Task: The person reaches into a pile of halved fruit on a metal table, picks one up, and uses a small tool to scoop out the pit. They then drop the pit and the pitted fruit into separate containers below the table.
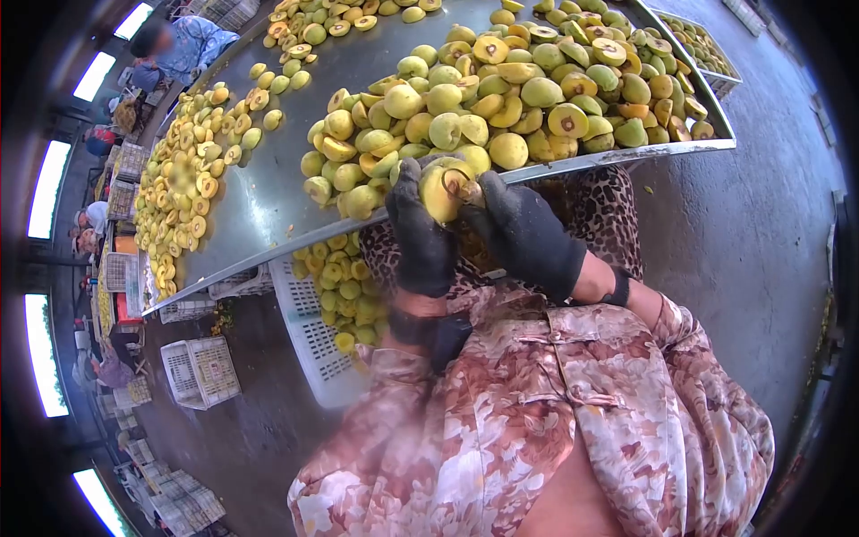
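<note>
My left hand (420,234), in a black glove, is closed around a halved yellow-green stone fruit (440,193) with its cut face showing. At that cut face, my right hand (530,234), also black-gloved, has its fingers pinched together. A thin curved edge shows by its fingertips, but I cannot make out what they hold. Both hands are at the near edge of a metal table (268,192). Just beyond them lies a large heap of halved stone fruit (510,150), some with brown pits showing.
More halves (183,183) lie on the table's left side. Under the near edge stands a white plastic crate (304,336) beside my legs, with fruit in it. Another white crate (201,371) is on the wet floor. Across the table sits a person in blue (199,46).
</note>
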Demonstrator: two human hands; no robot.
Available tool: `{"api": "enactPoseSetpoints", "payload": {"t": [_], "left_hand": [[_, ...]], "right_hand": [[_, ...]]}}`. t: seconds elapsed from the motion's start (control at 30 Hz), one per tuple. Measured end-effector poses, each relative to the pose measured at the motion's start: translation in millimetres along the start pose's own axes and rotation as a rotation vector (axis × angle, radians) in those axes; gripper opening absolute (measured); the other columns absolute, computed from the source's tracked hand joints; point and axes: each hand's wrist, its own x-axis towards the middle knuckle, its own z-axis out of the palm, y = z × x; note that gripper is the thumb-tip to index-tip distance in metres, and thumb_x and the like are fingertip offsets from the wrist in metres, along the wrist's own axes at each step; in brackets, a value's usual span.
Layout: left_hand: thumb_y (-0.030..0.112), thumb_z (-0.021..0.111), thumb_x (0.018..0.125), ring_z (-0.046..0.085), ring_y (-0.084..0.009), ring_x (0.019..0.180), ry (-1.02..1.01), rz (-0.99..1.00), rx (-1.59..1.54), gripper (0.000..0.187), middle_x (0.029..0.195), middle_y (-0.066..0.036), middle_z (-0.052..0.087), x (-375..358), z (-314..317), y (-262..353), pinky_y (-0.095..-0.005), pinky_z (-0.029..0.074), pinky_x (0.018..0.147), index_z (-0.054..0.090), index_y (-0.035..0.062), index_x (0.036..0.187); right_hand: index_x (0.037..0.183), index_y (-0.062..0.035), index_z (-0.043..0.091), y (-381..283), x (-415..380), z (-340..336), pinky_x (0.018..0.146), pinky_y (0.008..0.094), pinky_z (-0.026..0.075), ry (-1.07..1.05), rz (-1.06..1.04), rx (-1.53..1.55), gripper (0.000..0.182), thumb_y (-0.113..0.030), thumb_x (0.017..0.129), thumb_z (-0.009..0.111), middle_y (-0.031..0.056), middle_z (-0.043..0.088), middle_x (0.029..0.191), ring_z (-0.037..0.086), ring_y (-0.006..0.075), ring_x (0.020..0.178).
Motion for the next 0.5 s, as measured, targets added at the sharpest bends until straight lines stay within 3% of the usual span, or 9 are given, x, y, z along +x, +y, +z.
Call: {"api": "enactPoseSetpoints", "payload": {"t": [0.07, 0.13, 0.17, 0.23, 0.27, 0.33, 0.4, 0.43, 0.5], "left_hand": [[0.007, 0.067, 0.094, 0.065, -0.0285, 0.104, 0.101, -0.109, -0.357, 0.046, 0.118, -0.020, 0.067, -2.3, 5.4, 1.2, -0.0417, 0.050, 0.097, 0.048, -0.0055, 0.134], [0.006, 0.067, 0.094, 0.065, -0.0287, 0.103, 0.136, -0.062, -0.299, 0.044, 0.115, -0.020, 0.068, -6.1, 7.4, 6.8, -0.0420, 0.049, 0.097, 0.050, -0.0047, 0.133], [0.006, 0.066, 0.093, 0.065, -0.0290, 0.102, 0.104, 0.080, 0.026, 0.043, 0.113, -0.019, 0.069, -5.6, 6.9, 12.8, -0.0420, 0.049, 0.097, 0.051, -0.0043, 0.132], [0.008, 0.064, 0.095, 0.065, -0.0294, 0.101, 0.090, 0.037, 0.123, 0.037, 0.111, -0.018, 0.069, -1.8, 6.7, 16.4, -0.0415, 0.049, 0.097, 0.054, -0.0033, 0.129], [0.011, 0.062, 0.097, 0.065, -0.0295, 0.101, 0.106, -0.146, -0.107, 0.034, 0.110, -0.018, 0.069, -0.3, 6.5, 16.8, -0.0411, 0.049, 0.096, 0.056, -0.0027, 0.128], [0.017, 0.056, 0.101, 0.064, -0.0298, 0.101, 0.120, -0.315, -0.297, 0.031, 0.111, -0.017, 0.069, 3.1, 7.9, 18.3, -0.0412, 0.048, 0.096, 0.058, -0.0018, 0.126], [0.024, 0.049, 0.105, 0.064, -0.0301, 0.104, 0.122, -0.257, -0.229, 0.034, 0.113, -0.016, 0.068, -5.8, 9.7, 21.3, -0.0420, 0.048, 0.096, 0.060, -0.0011, 0.125], [0.027, 0.045, 0.106, 0.063, -0.0297, 0.105, 0.055, -0.102, 0.230, 0.036, 0.116, -0.016, 0.067, -14.5, 3.1, 14.8, -0.0426, 0.047, 0.097, 0.060, -0.0008, 0.124], [0.030, 0.042, 0.107, 0.062, -0.0285, 0.105, 0.023, 0.252, 0.633, 0.039, 0.117, -0.015, 0.066, -13.7, -10.2, 9.4, -0.0428, 0.048, 0.097, 0.063, -0.0003, 0.121]], "right_hand": [[0.100, -0.0025, 0.048, 1.6, 0.8, 0.2, 0.055, 0.0512, 0.049, -0.027, -0.011, -0.003, 0.024, -0.019, 0.095, 0.064, 0.0211, 0.062, 0.066, 0.064, 0.0443, 0.064], [0.101, -0.0026, 0.048, 4.6, -1.3, -2.2, 0.055, 0.0517, 0.049, -0.061, -0.043, -0.023, 0.025, -0.020, 0.094, 0.064, 0.0211, 0.062, 0.067, 0.063, 0.0449, 0.065], [0.101, -0.0025, 0.047, 6.6, -2.4, -3.5, 0.056, 0.0514, 0.049, -0.069, -0.058, -0.006, 0.025, -0.019, 0.094, 0.065, 0.0208, 0.062, 0.067, 0.063, 0.0447, 0.066], [0.103, -0.0025, 0.047, 12.1, -2.9, -4.8, 0.056, 0.0509, 0.049, -0.085, -0.093, 0.028, 0.026, -0.019, 0.093, 0.065, 0.0204, 0.062, 0.068, 0.063, 0.0444, 0.066], [0.106, -0.0023, 0.048, 14.5, -4.2, -2.4, 0.057, 0.0507, 0.049, -0.085, -0.082, 0.069, 0.028, -0.019, 0.093, 0.065, 0.0206, 0.063, 0.070, 0.063, 0.0440, 0.066], [0.112, -0.0019, 0.048, 20.4, -4.4, 1.1, 0.057, 0.0501, 0.049, -0.078, -0.077, 0.139, 0.033, -0.021, 0.092, 0.067, 0.0211, 0.063, 0.073, 0.063, 0.0433, 0.067], [0.126, 0.0009, 0.047, 24.5, -5.7, -12.5, 0.058, 0.0495, 0.048, -0.187, -0.242, 0.046, 0.044, -0.023, 0.094, 0.066, 0.0230, 0.064, 0.077, 0.063, 0.0429, 0.066], [0.132, 0.0025, 0.044, 28.7, -10.9, -11.3, 0.059, 0.0491, 0.049, -0.201, -0.226, 0.070, 0.050, -0.023, 0.095, 0.066, 0.0238, 0.065, 0.079, 0.063, 0.0426, 0.067], [0.138, 0.0041, 0.042, 33.0, -20.7, -0.4, 0.063, 0.0466, 0.051, -0.113, -0.218, 0.172, 0.051, -0.019, 0.097, 0.063, 0.0216, 0.066, 0.083, 0.064, 0.0389, 0.071]]}}
